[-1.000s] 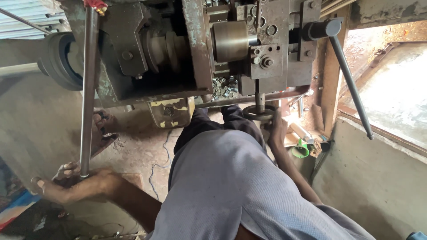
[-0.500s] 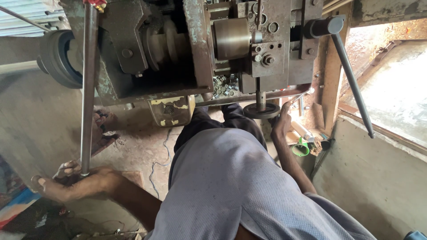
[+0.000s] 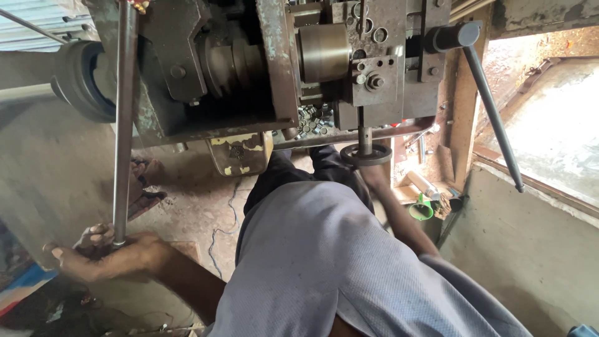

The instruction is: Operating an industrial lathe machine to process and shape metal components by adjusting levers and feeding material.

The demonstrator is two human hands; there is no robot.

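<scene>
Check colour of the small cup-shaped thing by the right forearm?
Green cup-shaped object, clearest in the head view.

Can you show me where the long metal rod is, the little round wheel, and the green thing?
long metal rod (image 3: 122,125), head view, middle of its shaft.
round handwheel (image 3: 365,155), head view, its dark rim.
green thing (image 3: 422,210), head view, its curved side.

Dusty reddish workshop floor (image 3: 187,193), thin cable (image 3: 226,215) trailing across it (looping), yellow chipped housing (image 3: 240,153) standing there

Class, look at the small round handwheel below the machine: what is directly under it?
Under the handwheel the right hand reaches up, with dark trousers beside it. The wheel's rim covers the fingers, so any grip is hidden.
</scene>
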